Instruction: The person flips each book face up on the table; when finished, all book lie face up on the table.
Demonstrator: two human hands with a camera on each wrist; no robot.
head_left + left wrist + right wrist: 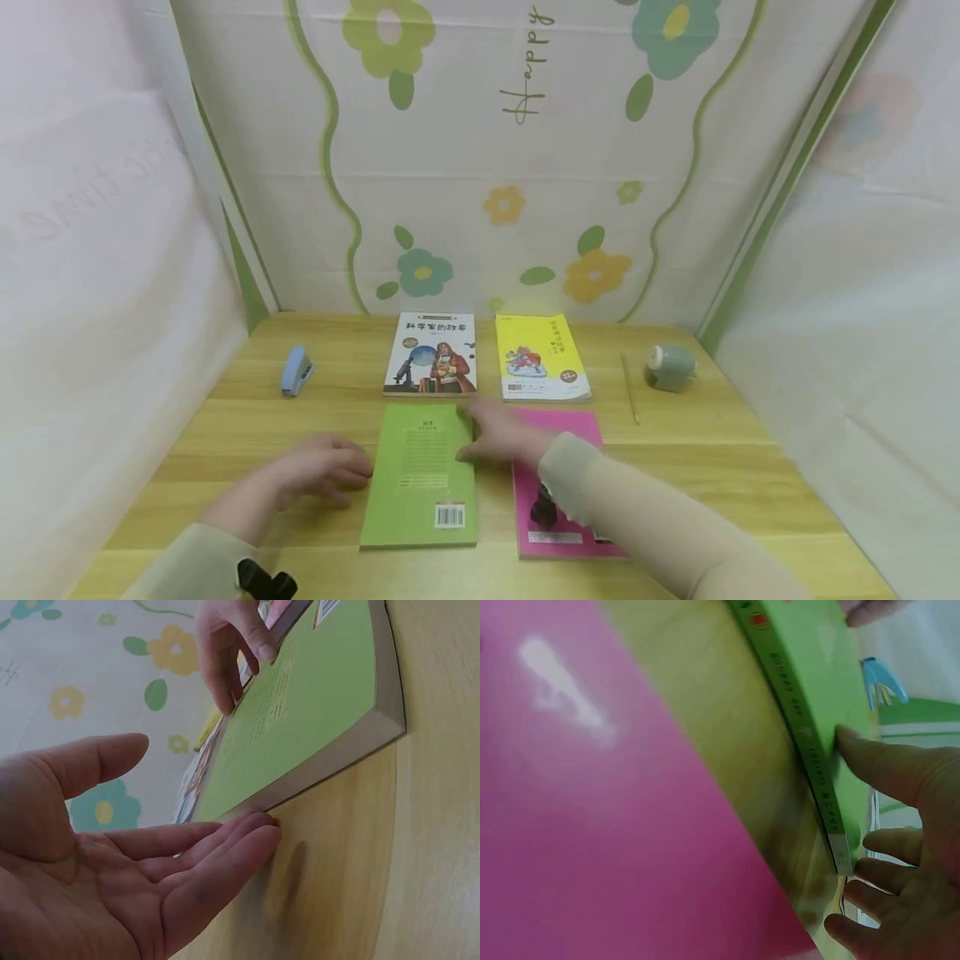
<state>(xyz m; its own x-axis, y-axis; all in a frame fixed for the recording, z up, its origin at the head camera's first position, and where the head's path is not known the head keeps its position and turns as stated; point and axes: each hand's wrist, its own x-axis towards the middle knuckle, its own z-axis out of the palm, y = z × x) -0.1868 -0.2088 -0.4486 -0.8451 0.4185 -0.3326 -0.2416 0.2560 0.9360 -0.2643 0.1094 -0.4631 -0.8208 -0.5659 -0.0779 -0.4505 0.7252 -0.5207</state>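
Note:
A green book (420, 483) lies flat with its back cover and barcode up. My left hand (322, 471) is at its left side, palm turned toward it; in the left wrist view the fingers (210, 877) extend loosely, tips right at the page edge. My right hand (495, 433) is over the book's upper right part. In the right wrist view its thumb (885, 769) is at the green cover by the spine, and the other fingers are spread near the spine's end. A pink book (558, 467) lies under the right forearm, which hides part of it.
Behind are a white illustrated book (433, 354) and a yellow book (540, 354). A blue stapler (297, 372) stands at the left of the wooden table (225, 425). On the right lie a pencil (630, 390) and a green-grey pencil sharpener (671, 368). Fabric walls enclose three sides.

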